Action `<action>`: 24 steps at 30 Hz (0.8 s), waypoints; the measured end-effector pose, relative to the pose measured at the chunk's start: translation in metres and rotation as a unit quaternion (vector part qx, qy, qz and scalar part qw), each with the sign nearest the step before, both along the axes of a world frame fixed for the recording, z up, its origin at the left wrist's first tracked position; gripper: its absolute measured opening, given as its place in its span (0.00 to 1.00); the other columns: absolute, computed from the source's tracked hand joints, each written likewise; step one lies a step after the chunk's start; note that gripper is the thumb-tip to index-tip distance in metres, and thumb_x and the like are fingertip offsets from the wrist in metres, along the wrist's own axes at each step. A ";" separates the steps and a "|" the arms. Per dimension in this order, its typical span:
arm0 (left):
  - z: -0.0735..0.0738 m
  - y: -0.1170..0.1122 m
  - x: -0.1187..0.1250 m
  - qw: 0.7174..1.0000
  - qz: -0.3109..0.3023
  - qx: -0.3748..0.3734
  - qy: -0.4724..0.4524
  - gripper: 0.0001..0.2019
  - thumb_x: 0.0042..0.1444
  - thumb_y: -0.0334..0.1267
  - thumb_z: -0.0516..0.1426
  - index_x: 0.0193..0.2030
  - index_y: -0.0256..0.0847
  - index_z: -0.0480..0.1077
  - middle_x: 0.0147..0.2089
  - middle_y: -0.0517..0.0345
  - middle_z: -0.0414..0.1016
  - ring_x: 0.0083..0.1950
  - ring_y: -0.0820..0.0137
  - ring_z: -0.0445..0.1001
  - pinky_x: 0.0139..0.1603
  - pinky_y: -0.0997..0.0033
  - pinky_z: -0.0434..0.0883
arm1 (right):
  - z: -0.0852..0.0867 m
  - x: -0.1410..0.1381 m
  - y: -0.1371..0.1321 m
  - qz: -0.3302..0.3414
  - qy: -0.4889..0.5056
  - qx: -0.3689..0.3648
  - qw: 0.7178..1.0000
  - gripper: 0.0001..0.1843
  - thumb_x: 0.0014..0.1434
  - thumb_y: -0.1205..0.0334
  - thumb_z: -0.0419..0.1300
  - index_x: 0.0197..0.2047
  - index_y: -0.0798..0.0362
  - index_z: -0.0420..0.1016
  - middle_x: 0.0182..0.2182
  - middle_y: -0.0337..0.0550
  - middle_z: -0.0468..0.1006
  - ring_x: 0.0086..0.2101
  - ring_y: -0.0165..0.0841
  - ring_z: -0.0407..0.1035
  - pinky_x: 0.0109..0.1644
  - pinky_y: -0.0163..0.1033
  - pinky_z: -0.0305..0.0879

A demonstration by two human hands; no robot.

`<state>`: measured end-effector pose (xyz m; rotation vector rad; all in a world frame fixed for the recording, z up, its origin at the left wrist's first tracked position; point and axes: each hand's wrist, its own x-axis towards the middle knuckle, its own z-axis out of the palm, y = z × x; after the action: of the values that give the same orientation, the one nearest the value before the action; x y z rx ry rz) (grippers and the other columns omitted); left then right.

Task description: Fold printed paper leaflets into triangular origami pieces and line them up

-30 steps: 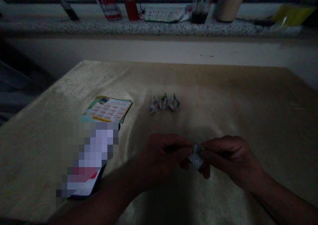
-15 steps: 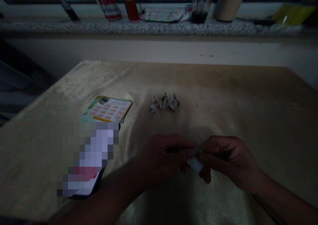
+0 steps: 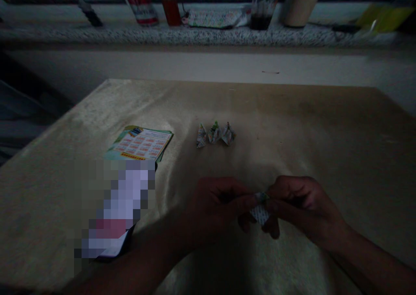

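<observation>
The paper sits in the lower half of the frame, right of centre, its upper part pinched between the fingers of the left hand and those of the right hand. For a piece this small, light, even pressure seems best — edges matched first, creases pressed firmly after — since tugging sideways could tear it.

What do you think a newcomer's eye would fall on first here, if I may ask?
Probably the bright, pixelated phone screen on the left of the table. Then the small printed paper pinched by the left hand and right hand, right of centre. Beyond them, three folded paper shapes sit in a row.
</observation>
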<state>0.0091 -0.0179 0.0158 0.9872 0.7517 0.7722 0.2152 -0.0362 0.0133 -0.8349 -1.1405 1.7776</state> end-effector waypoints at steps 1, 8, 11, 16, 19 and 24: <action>-0.001 0.000 0.000 1.000 -0.005 -0.004 -0.017 0.11 0.57 0.41 0.68 0.31 0.34 0.79 0.23 0.58 0.77 0.23 0.76 0.73 0.25 0.78 0.70 | 0.000 0.000 0.000 0.003 0.006 -0.003 1.000 0.06 0.63 0.66 0.68 0.32 0.56 0.79 0.23 0.42 0.83 0.22 0.29 0.78 0.25 0.31 0.75; 0.000 -0.002 0.002 1.000 -0.005 0.013 0.016 0.11 0.57 0.41 0.68 0.35 0.34 0.78 0.28 0.54 0.81 0.28 0.73 0.77 0.30 0.76 0.72 | -0.002 0.001 0.000 -0.001 -0.039 0.013 0.999 0.08 0.63 0.64 0.68 0.33 0.57 0.79 0.23 0.43 0.83 0.22 0.29 0.77 0.25 0.32 0.74; 0.002 -0.004 0.003 0.999 0.002 0.025 0.043 0.11 0.57 0.42 0.67 0.33 0.34 0.78 0.27 0.54 0.81 0.27 0.73 0.76 0.29 0.76 0.72 | -0.002 -0.001 -0.001 0.000 -0.044 0.019 0.999 0.08 0.63 0.63 0.68 0.33 0.57 0.78 0.22 0.42 0.82 0.22 0.30 0.77 0.25 0.32 0.74; -0.003 -0.003 0.004 1.000 -0.003 -0.004 -0.004 0.11 0.58 0.41 0.67 0.33 0.35 0.76 0.27 0.56 0.80 0.25 0.75 0.75 0.27 0.77 0.71 | -0.001 -0.003 0.000 -0.004 -0.034 0.008 0.999 0.07 0.64 0.64 0.67 0.33 0.56 0.77 0.23 0.41 0.83 0.22 0.28 0.77 0.25 0.30 0.74; -0.004 -0.001 0.004 1.000 -0.001 -0.011 -0.014 0.12 0.57 0.42 0.68 0.36 0.35 0.74 0.29 0.56 0.80 0.26 0.74 0.76 0.28 0.76 0.72 | -0.002 -0.003 0.002 -0.015 -0.033 -0.002 0.999 0.09 0.63 0.65 0.68 0.31 0.56 0.76 0.22 0.41 0.83 0.21 0.28 0.77 0.25 0.30 0.74; 0.003 0.000 -0.002 0.992 -0.003 0.092 0.087 0.27 0.41 0.35 0.75 0.49 0.39 0.76 0.38 0.55 0.83 0.37 0.67 0.80 0.39 0.70 0.76 | -0.006 0.000 0.005 -0.024 -0.015 -0.018 0.999 0.10 0.62 0.64 0.69 0.31 0.56 0.76 0.21 0.40 0.83 0.20 0.28 0.78 0.24 0.30 0.74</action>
<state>0.0072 -0.0178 0.0185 1.2341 0.8376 0.7670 0.2151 -0.0313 0.0069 -0.9058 -1.1006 1.7564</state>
